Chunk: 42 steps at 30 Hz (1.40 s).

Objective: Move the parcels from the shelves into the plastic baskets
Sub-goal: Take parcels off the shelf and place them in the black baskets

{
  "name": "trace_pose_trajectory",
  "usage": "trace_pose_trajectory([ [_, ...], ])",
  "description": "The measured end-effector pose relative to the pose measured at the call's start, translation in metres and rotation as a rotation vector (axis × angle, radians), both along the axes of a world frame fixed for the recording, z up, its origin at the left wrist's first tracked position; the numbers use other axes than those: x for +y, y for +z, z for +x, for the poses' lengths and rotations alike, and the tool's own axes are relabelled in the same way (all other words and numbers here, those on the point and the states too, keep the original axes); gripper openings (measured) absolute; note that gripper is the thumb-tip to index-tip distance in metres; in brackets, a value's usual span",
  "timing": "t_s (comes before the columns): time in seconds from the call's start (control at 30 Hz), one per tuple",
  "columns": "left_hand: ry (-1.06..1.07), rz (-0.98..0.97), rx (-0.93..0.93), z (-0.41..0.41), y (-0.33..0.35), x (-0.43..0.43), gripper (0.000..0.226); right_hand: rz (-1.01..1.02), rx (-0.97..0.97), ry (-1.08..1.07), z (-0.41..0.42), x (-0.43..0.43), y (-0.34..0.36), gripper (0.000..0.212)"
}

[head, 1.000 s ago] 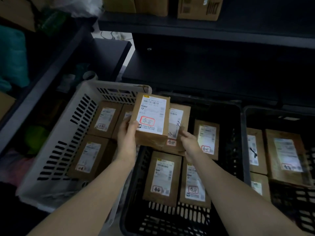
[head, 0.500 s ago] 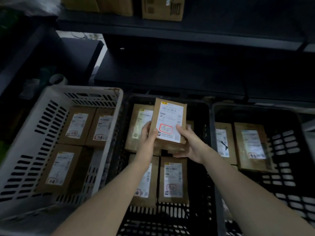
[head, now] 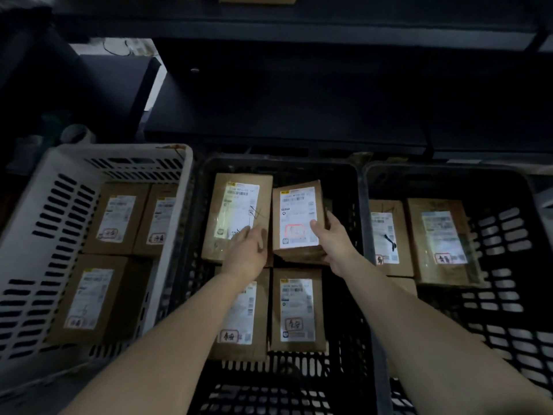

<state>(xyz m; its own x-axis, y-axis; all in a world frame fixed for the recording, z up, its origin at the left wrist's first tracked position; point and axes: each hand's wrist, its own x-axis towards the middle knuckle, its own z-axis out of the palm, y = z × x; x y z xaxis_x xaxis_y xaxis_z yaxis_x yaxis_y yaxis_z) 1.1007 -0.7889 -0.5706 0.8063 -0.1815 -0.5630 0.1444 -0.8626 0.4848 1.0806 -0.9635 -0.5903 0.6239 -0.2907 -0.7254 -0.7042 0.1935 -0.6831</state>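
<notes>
Three slatted plastic baskets stand side by side below the dark metal shelf: a white plastic basket on the left, a black plastic basket in the middle and a second black basket on the right, each already carrying brown cardboard parcels with white shipping labels. The move turns on the middle basket's far right slot, where the brown labelled parcel in hand is going down; its long axis runs away from the person, parallel to the neighbouring taped brown parcel just beside it on the left, and its far end looks raised, so it is tilted, not yet flat. It seems to sit over another parcel underneath, though the dim light makes that hard to confirm. The right hand is the nearer and the one carrying it: thumb across the label near the red stamp, fingers wrapped round the right edge, closed firmly on the box, forearm coming in from the lower right. The left hand lies loose and flat, fingers spread, gripping nothing, its fingertips resting on the near end of the taped parcel and its edge close against the held one. In front, two more labelled parcels lie flat, side by side.
</notes>
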Motion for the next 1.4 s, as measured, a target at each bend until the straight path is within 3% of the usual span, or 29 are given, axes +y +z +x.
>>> trace_pose_trajectory([
  [0.1, -0.099, 0.106, -0.002, 0.004, -0.009, 0.002, 0.061, -0.171, 0.039, 0.148, 0.017, 0.008, -0.012, 0.051],
  [0.27, -0.181, 0.129, 0.026, 0.007, -0.006, 0.010, 0.055, -0.575, 0.078, 0.400, 0.020, 0.015, -0.008, 0.060],
  [0.33, -0.163, 0.109, -0.020, 0.004, 0.004, 0.017, 0.043, -0.738, 0.060, 0.506, 0.011, 0.019, -0.003, 0.065],
  [0.43, -0.240, 0.199, -0.158, -0.006, 0.030, 0.034, 0.042, -0.952, 0.005, 0.742, 0.001, 0.028, 0.015, 0.061],
  [0.57, -0.336, 0.354, -0.380, -0.022, 0.076, 0.065, 0.037, -1.143, -0.192, 0.982, -0.008, 0.060, 0.060, 0.050],
  [0.8, -0.211, 0.417, -0.614, -0.104, 0.183, 0.161, 0.028, -1.353, -0.605, 1.121, -0.058, 0.158, 0.169, 0.041],
  [0.93, -0.089, 0.482, -0.761, -0.186, 0.265, 0.247, 0.020, -1.392, -0.993, 1.085, -0.110, 0.248, 0.251, 0.030],
  [1.1, 0.126, 0.621, -0.946, -0.292, 0.366, 0.365, 0.016, -1.256, -1.407, 1.022, -0.176, 0.387, 0.356, 0.022],
  [1.17, 0.212, 0.646, -0.995, -0.331, 0.403, 0.404, 0.017, -1.162, -1.534, 1.028, -0.203, 0.438, 0.393, 0.032],
  [1.4, 0.481, 0.818, -1.084, -0.439, 0.475, 0.519, 0.022, -0.904, -1.875, 1.168, -0.273, 0.584, 0.472, 0.030],
])
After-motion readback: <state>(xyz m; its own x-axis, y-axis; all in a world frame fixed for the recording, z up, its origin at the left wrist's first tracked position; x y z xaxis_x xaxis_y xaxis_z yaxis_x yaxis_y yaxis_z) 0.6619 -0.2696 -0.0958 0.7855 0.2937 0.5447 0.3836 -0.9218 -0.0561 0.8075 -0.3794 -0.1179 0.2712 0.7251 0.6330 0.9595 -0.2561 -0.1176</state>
